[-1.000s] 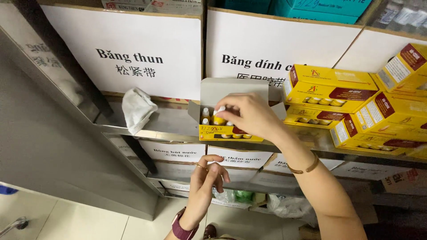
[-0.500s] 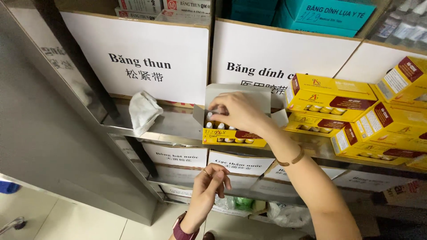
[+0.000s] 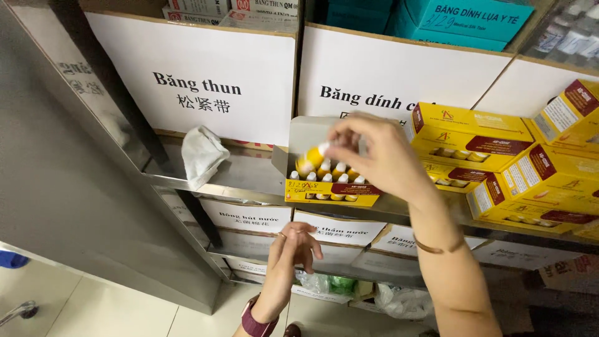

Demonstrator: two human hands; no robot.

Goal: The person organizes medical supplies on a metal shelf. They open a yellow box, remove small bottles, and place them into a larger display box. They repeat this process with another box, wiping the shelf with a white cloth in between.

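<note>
An open yellow carton with its grey lid flap up stands on the steel shelf. Several small yellow bottles with white caps stand inside it. My right hand is above the carton, its fingertips closed on the white cap of one small yellow bottle, which is blurred and tilted over the box. My left hand hangs lower, in front of the shelf below, fingers loosely curled with a ring showing; whether it holds anything I cannot tell.
Several closed yellow cartons are stacked to the right on the same shelf. A crumpled white cloth lies at the shelf's left. White labelled bins stand behind, teal boxes on top. Lower shelves carry labelled bins and plastic bags.
My right hand has risen out of the carton with one yellow bottle pinched by its cap. The left hand has stayed about where it was.
</note>
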